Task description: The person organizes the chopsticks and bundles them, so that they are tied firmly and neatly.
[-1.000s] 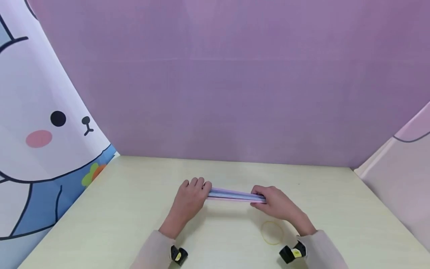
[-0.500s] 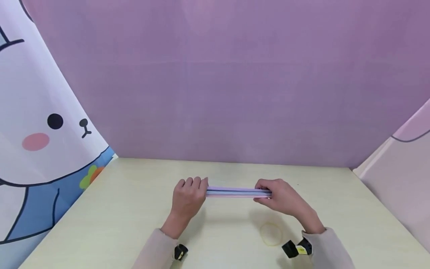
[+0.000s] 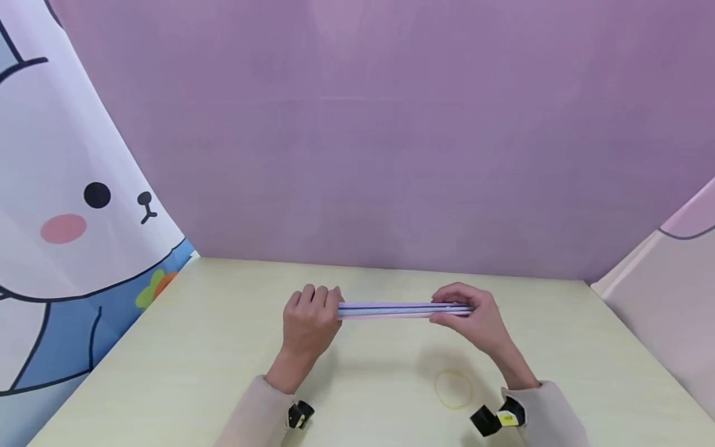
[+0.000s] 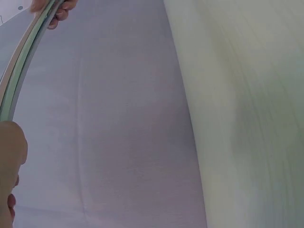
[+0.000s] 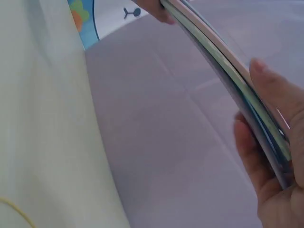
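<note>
A bundle of long, thin pastel sticks (image 3: 385, 309) in lilac, blue and pink, with green showing in the wrist views, is held level above the table. Their exact kind cannot be told. My left hand (image 3: 310, 320) grips the left end from above, knuckles up, and hides that end. At the other end my right hand (image 3: 472, 313) holds the sticks between thumb and fingers. In the right wrist view the thumb (image 5: 273, 88) lies on one side of the sticks (image 5: 223, 61) and the fingers on the other. A thin yellow rubber band (image 3: 454, 389) lies on the table below my right hand.
The pale table (image 3: 223, 347) meets a purple cloth backdrop (image 3: 385, 155) at its far edge. A cloth with a cartoon animal (image 3: 67, 155) hangs on the left, and a pale panel (image 3: 665, 298) on the right. A black camera (image 3: 497, 419) sits at my right wrist.
Both hands have moved up a little in the view with the sticks. The right hand has shifted right, so more of the bundle shows between the hands, and the sticks lie more level.
</note>
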The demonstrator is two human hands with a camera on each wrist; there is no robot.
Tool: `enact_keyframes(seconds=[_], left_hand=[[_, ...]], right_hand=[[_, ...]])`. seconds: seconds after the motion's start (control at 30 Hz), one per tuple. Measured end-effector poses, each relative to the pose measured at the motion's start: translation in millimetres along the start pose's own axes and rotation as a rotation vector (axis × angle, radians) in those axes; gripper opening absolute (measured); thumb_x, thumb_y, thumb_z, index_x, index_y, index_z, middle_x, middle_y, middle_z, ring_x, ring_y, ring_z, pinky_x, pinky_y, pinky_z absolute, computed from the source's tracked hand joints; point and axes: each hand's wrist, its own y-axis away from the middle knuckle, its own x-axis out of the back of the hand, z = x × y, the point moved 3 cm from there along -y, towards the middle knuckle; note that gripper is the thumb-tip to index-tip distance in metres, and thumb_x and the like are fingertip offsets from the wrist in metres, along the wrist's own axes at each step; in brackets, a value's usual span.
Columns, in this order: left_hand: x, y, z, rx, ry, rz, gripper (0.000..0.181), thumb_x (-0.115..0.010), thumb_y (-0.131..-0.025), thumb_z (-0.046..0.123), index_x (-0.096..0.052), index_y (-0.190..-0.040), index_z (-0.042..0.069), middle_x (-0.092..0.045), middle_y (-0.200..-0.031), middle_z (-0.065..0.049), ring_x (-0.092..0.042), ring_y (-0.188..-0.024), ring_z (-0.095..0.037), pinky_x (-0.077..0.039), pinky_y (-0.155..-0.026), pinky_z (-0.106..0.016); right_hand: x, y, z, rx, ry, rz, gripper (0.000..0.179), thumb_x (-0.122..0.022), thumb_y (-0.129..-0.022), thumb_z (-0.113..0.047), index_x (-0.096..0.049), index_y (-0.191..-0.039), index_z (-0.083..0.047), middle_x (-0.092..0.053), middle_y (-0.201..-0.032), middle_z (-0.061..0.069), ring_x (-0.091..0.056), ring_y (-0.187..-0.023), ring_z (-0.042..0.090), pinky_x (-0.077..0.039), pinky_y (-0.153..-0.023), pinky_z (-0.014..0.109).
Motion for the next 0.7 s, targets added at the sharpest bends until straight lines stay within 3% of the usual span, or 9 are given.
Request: enact_keyframes(seconds=[0.13, 0.23, 0.3, 0.4, 0.53, 0.7], left_hand=[[0.9, -0.8, 3.6, -0.007, -0.014, -0.004, 0.040, -0.046, -0.094, 0.011, -0.058, -0.057, 0.006, -0.056, -0.049, -0.004, -0.049, -0.043, -0.018, -0.039, -0.042, -0.027], [0.2, 0.7, 7.6, -0.051, -0.006, -0.004, 0.042, -0.048, -0.095, 0.014, -0.055, -0.054, 0.007, -0.055, -0.046, -0.003, -0.049, -0.039, -0.017, -0.037, -0.040, -0.025], [-0.7, 2.0, 9.4, -0.072, -0.009, -0.003, 0.045, -0.047, -0.096, 0.016, -0.054, -0.052, 0.008, -0.054, -0.045, -0.002, -0.048, -0.036, -0.015, -0.034, -0.038, -0.024], [-0.7, 3.6, 9.5, -0.074, -0.008, 0.002, 0.047, -0.045, -0.097, 0.016, -0.053, -0.052, 0.007, -0.053, -0.044, -0.002, -0.046, -0.034, -0.015, -0.031, -0.035, -0.023], [-0.9, 4.5, 9.1, -0.086, 0.018, 0.006, 0.041, -0.045, -0.096, 0.011, -0.058, -0.057, 0.005, -0.056, -0.047, -0.003, -0.049, -0.037, -0.015, -0.034, -0.036, -0.024], [-2.8, 4.2, 11.2, -0.187, 0.047, -0.006, 0.036, -0.047, -0.094, 0.010, -0.061, -0.062, 0.007, -0.057, -0.051, -0.001, -0.053, -0.040, -0.014, -0.038, -0.038, -0.022]], right_hand=[[-5, 0.4, 1, -0.030, -0.190, 0.101, 0.015, -0.069, -0.077, 0.011, -0.068, -0.085, -0.002, -0.070, -0.077, -0.006, -0.062, -0.058, 0.005, -0.052, -0.052, 0.021], [-4, 0.5, 5, -0.070, -0.332, 0.197, 0.022, -0.061, -0.082, 0.013, -0.070, -0.078, -0.007, -0.069, -0.072, -0.003, -0.063, -0.057, 0.008, -0.052, -0.053, 0.022], [-4, 0.2, 7, -0.083, -0.336, 0.207, 0.025, -0.058, -0.084, 0.012, -0.070, -0.078, -0.008, -0.070, -0.071, -0.002, -0.064, -0.057, 0.008, -0.052, -0.051, 0.023], [-6, 0.7, 10, -0.114, -0.260, 0.117, 0.018, -0.059, -0.086, 0.007, -0.070, -0.081, -0.006, -0.070, -0.072, -0.003, -0.063, -0.053, 0.009, -0.051, -0.045, 0.027], [-8, 2.5, 14, -0.155, -0.192, -0.029, 0.014, -0.065, -0.084, 0.003, -0.072, -0.085, -0.010, -0.067, -0.067, -0.006, -0.050, -0.038, 0.006, -0.041, -0.033, 0.029], [-1, 5.2, 21, -0.187, -0.245, -0.023, 0.026, -0.067, -0.079, 0.009, -0.076, -0.084, -0.016, -0.067, -0.064, -0.009, -0.037, -0.033, 0.004, -0.025, -0.028, 0.028]])
